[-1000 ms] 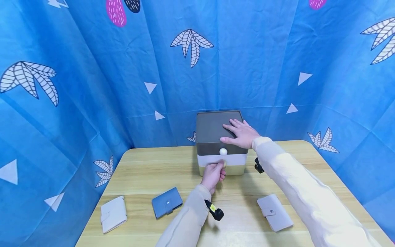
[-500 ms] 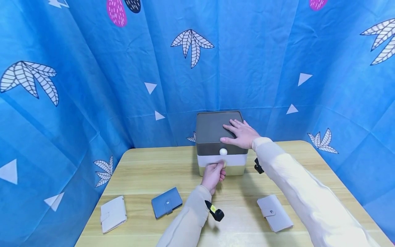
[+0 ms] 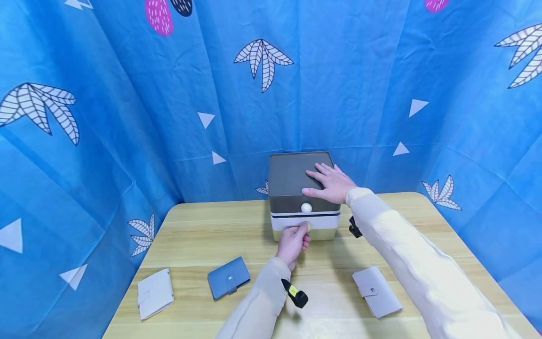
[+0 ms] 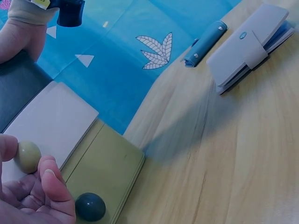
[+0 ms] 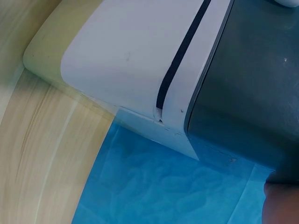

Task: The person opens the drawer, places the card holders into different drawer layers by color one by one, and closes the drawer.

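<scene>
A small drawer box stands at the back of the table, with a dark grey top tier (image 3: 292, 174), a white middle drawer (image 3: 326, 222) and a yellow-green bottom drawer (image 3: 323, 234). With thumb and fingers my left hand (image 3: 292, 242) pinches the pale round knob (image 4: 28, 157) of the white drawer. That drawer is out a little; a dark slit (image 5: 183, 53) shows above its front. My right hand (image 3: 332, 182) rests on the lid, fingers spread. On the dark tier is a white knob (image 3: 306, 208), and a dark knob (image 4: 90, 206) sits on the bottom drawer.
A white card holder (image 3: 155, 294) and a blue one (image 3: 229, 278) lie on the table (image 3: 203, 226) to the left; a pale lilac one (image 3: 377, 292) lies at the right. A blue patterned curtain (image 3: 338, 94) hangs close behind the box.
The white drawer has come out slightly toward me, and the dark slit has appeared. My left hand has moved back a little with the knob; my right hand stays put.
</scene>
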The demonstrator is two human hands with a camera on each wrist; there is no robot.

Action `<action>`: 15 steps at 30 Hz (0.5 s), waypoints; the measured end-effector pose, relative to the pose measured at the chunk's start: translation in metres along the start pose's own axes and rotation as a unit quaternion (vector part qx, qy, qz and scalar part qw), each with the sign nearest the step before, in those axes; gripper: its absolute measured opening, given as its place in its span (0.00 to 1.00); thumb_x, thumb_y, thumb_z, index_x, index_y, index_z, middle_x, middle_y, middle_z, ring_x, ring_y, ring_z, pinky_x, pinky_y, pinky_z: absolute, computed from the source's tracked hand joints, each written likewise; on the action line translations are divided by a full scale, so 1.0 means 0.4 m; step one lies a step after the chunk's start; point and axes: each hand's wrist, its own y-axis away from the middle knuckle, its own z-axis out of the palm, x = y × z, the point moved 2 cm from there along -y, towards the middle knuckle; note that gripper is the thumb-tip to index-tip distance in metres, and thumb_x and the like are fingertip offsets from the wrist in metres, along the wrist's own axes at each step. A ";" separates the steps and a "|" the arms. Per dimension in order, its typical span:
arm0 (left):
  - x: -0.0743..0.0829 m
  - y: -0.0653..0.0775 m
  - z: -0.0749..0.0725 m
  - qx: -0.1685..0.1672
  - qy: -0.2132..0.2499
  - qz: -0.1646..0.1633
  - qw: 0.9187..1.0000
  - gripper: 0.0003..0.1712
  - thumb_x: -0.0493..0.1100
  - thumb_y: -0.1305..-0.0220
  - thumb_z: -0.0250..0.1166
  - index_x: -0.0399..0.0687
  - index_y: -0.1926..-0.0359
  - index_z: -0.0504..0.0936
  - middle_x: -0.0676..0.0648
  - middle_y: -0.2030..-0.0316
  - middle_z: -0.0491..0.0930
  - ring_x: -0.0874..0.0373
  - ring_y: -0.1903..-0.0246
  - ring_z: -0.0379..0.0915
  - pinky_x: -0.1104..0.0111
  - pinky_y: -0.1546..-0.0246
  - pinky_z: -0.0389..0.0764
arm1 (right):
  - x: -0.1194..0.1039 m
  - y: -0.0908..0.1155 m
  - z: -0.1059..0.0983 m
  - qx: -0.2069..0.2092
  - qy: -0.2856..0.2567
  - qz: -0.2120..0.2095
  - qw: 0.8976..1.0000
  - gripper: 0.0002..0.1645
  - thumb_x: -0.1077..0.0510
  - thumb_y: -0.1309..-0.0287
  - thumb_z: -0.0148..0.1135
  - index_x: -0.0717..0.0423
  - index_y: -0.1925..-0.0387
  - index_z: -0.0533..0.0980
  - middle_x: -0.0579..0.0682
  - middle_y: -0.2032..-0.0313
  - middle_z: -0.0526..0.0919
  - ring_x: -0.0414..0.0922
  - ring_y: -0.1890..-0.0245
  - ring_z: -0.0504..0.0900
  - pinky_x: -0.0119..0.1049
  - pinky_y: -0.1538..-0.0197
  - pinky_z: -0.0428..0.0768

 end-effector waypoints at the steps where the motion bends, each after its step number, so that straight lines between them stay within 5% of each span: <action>1: -0.001 0.002 0.000 0.001 0.001 -0.001 1.000 0.31 0.59 0.35 0.60 0.28 0.66 0.81 0.50 0.80 0.76 0.62 0.81 0.69 0.72 0.78 0.73 | 0.000 0.000 0.000 0.000 0.001 0.002 1.000 0.54 0.16 0.48 0.37 0.39 0.26 0.55 0.53 0.25 0.48 0.50 0.26 0.42 0.51 0.27 0.35; 7: -0.004 0.020 0.001 0.008 0.004 -0.002 1.000 0.23 0.57 0.37 0.62 0.41 0.74 0.82 0.51 0.80 0.76 0.63 0.82 0.68 0.72 0.78 0.73 | 0.002 -0.001 0.002 0.002 0.002 0.000 1.000 0.54 0.16 0.48 0.37 0.39 0.26 0.55 0.53 0.26 0.48 0.50 0.26 0.42 0.51 0.27 0.35; 15: -0.007 0.061 0.004 0.012 -0.005 -0.003 1.000 0.23 0.57 0.37 0.63 0.43 0.76 0.80 0.51 0.81 0.75 0.63 0.82 0.68 0.73 0.79 0.73 | 0.008 -0.006 0.006 0.009 -0.006 0.000 1.000 0.54 0.16 0.48 0.38 0.39 0.27 0.56 0.52 0.26 0.49 0.49 0.26 0.43 0.50 0.27 0.36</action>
